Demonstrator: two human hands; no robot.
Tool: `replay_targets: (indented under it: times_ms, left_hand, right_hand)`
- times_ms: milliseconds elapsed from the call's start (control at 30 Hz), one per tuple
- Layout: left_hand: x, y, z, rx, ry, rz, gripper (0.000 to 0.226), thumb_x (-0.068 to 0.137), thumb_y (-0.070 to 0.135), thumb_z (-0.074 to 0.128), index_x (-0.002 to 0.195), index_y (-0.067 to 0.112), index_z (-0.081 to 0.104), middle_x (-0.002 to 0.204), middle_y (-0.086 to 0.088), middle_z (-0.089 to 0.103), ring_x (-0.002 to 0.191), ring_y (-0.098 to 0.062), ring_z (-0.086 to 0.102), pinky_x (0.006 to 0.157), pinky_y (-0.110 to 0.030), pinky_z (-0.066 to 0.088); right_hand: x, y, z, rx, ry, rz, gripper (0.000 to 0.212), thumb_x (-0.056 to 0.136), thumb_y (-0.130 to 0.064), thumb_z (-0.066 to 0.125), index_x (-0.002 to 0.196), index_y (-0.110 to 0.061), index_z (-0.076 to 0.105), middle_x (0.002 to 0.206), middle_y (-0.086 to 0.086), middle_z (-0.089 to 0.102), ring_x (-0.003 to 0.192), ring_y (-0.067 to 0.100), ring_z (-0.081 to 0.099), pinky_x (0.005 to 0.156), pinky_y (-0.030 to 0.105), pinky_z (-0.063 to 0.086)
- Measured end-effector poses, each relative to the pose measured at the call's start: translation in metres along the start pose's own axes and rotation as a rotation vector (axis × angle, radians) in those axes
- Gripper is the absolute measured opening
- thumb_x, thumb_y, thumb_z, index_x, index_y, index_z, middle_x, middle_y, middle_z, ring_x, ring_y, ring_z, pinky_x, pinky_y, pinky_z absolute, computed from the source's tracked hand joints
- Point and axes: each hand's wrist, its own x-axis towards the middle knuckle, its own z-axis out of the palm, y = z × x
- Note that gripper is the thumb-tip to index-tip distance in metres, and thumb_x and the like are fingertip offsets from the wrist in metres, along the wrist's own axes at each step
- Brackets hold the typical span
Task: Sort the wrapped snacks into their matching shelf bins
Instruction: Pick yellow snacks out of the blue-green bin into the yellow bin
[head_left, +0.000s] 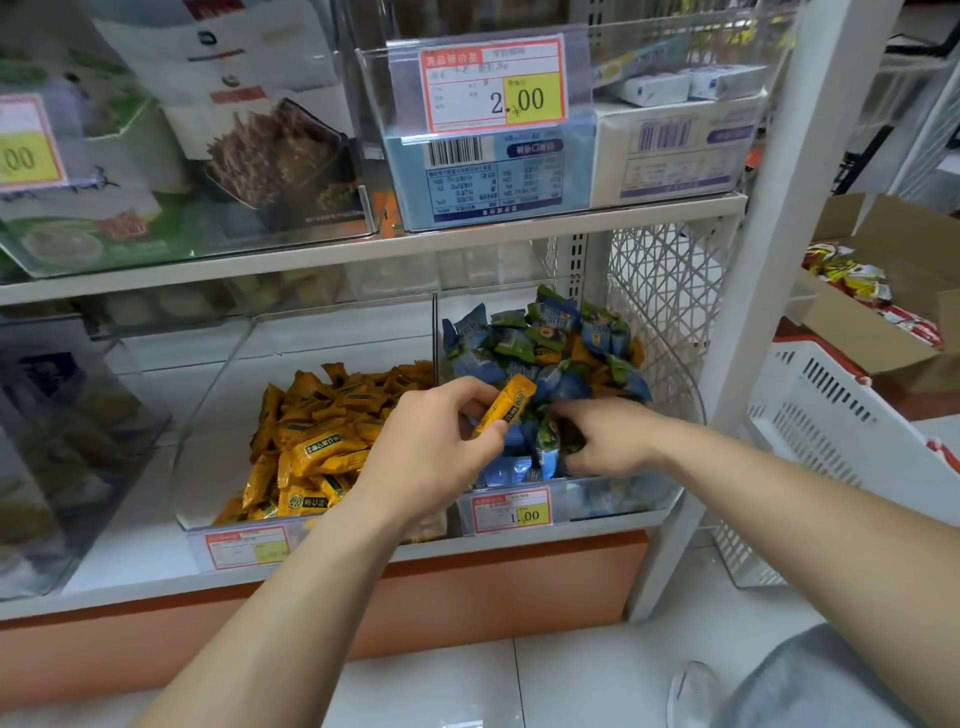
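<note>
Two clear bins stand side by side on the low shelf. The left bin (208, 415) holds a heap of orange wrapped snacks (311, 447). The right bin (675, 395) holds blue and green wrapped snacks (545, 338) with some orange ones mixed in. My left hand (431, 447) pinches one orange wrapped snack (506, 405) between thumb and fingers, just above the front of the right bin. My right hand (608, 441) reaches into the blue pile with curled fingers; what the fingertips hold is hidden among the wrappers.
Price tags hang on the bin fronts (511, 512). An upper shelf (363, 249) carries boxed goods. A white shelf post (753, 291) stands to the right, beyond it a white basket (831, 415) and a cardboard box of red-yellow packets (872, 296).
</note>
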Motion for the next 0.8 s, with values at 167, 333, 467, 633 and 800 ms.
replay_targets:
  times_ms: [167, 333, 467, 633, 800]
  left_hand:
    - [0.001, -0.001, -0.002, -0.002, 0.006, -0.004, 0.017, 0.089, 0.036, 0.068, 0.106, 0.034, 0.067, 0.086, 0.021, 0.066, 0.08, 0.003, 0.063, 0.073, -0.024, 0.057]
    - [0.0, -0.003, -0.004, -0.037, 0.027, -0.007, 0.018, 0.089, 0.033, 0.07, 0.107, 0.03, 0.068, 0.085, 0.02, 0.067, 0.083, 0.005, 0.063, 0.071, -0.015, 0.053]
    - [0.003, -0.004, -0.007, -0.124, 0.102, -0.067, 0.025, 0.09, 0.029, 0.07, 0.115, 0.029, 0.066, 0.083, 0.017, 0.07, 0.079, 0.005, 0.065, 0.074, -0.02, 0.055]
    - [0.006, 0.004, -0.001, -0.274, 0.128, -0.131, 0.015, 0.09, 0.03, 0.068, 0.1, 0.039, 0.061, 0.089, 0.014, 0.072, 0.081, -0.001, 0.068, 0.072, -0.035, 0.06]
    - [0.011, 0.015, 0.007, -0.459, 0.149, -0.132, 0.013, 0.093, 0.027, 0.067, 0.104, 0.032, 0.063, 0.098, 0.012, 0.072, 0.094, -0.001, 0.067, 0.083, -0.03, 0.057]
  right_hand:
    - [0.004, 0.001, -0.007, 0.004, -0.008, 0.015, 0.039, 0.076, -0.038, 0.075, 0.109, -0.022, 0.063, 0.098, -0.002, 0.068, 0.085, 0.02, 0.061, 0.071, 0.034, 0.054]
    - [-0.001, 0.004, -0.017, 0.285, 0.085, 0.04, 0.026, 0.069, -0.029, 0.079, 0.092, -0.026, 0.069, 0.077, -0.011, 0.069, 0.071, 0.007, 0.065, 0.055, 0.017, 0.047]
    - [-0.01, 0.008, -0.032, 0.574, 0.312, 0.018, 0.023, 0.071, -0.021, 0.077, 0.092, -0.029, 0.071, 0.088, -0.004, 0.073, 0.083, 0.012, 0.069, 0.071, 0.025, 0.055]
    - [-0.024, -0.005, -0.045, 0.842, 0.492, -0.067, 0.032, 0.075, 0.001, 0.07, 0.096, -0.024, 0.072, 0.093, 0.0, 0.074, 0.086, 0.013, 0.07, 0.076, 0.032, 0.056]
    - [-0.034, -0.03, -0.05, 1.09, 0.425, -0.23, 0.03, 0.072, -0.002, 0.074, 0.097, -0.019, 0.073, 0.093, 0.004, 0.076, 0.088, 0.016, 0.071, 0.074, 0.03, 0.06]
